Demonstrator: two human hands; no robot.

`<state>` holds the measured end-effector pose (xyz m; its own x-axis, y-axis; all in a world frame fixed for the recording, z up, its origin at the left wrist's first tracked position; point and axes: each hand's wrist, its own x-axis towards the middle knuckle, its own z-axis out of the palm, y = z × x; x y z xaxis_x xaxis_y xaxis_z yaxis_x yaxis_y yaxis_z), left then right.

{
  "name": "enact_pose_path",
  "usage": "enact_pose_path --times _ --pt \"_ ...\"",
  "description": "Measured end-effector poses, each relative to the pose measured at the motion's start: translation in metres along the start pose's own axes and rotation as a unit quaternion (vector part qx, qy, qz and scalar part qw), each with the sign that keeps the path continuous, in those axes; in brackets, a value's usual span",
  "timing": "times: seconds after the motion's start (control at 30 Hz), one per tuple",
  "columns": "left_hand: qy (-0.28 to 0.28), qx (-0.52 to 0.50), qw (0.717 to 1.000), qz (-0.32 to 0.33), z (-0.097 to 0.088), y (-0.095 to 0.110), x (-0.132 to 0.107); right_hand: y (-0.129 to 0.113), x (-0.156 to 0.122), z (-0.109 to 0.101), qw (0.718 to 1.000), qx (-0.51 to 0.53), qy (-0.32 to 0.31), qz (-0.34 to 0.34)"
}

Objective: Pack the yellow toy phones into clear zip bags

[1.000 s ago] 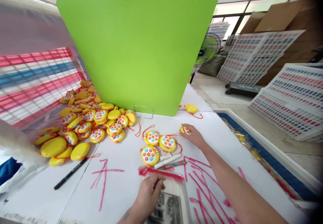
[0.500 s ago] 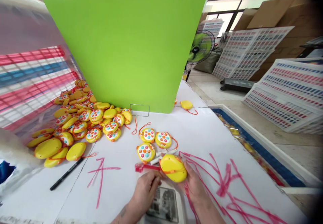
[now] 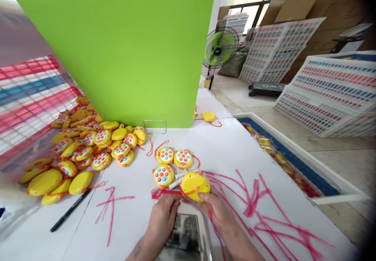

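Observation:
My right hand (image 3: 219, 212) holds a yellow animal-shaped toy (image 3: 192, 185) back side up, its thumb on the lower right edge; an orange cord lies over the toy. My left hand (image 3: 160, 220) is closed beside the toy's lower left, and what its fingers pinch is hidden. A red strip (image 3: 167, 193) lies just beyond its knuckles. Three more yellow toys sit ahead, among them one with colourful buttons facing up (image 3: 163, 176). White sticks (image 3: 177, 180) lie beside them. Under my hands is a pale-framed object with a dark panel (image 3: 185, 231).
A large heap of the same toys (image 3: 102, 160) fills the table's left side, near a black pen (image 3: 70, 210). The green board (image 3: 126, 53) stands behind a wire stand (image 3: 155, 127). One toy (image 3: 208, 116) lies at the right rear. A blue-lined tray (image 3: 290, 163) sits beyond the table's right edge.
The view has swung right, so the table things appear farther left. My right thumb has come over the toy's back, and the toy has turned slightly. My left hand stays closed beside it.

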<state>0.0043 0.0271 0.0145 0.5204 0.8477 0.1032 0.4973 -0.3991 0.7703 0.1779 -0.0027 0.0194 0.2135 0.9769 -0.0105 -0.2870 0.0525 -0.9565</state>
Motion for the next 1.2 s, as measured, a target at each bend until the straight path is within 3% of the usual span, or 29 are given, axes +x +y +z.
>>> enact_pose_path --times 0.17,0.3,0.4,0.87,1.2 --pt "0.025 0.157 0.986 0.050 0.008 -0.006 0.006 0.001 0.005 0.005 0.999 0.030 -0.004 0.027" --pt "0.031 0.291 0.954 0.068 0.019 -0.011 0.009 0.004 0.005 0.007 0.998 0.036 -0.008 0.043" --pt "0.045 0.338 0.936 0.088 0.024 -0.014 0.009 0.006 0.002 0.003 0.997 0.041 -0.009 0.057" --pt "0.054 0.324 0.937 0.115 0.025 -0.021 0.008 0.010 0.002 -0.003 0.998 0.000 -0.041 0.041" --pt "0.049 0.304 0.944 0.117 0.020 -0.014 0.008 0.013 0.002 -0.004 0.998 -0.020 -0.058 0.033"
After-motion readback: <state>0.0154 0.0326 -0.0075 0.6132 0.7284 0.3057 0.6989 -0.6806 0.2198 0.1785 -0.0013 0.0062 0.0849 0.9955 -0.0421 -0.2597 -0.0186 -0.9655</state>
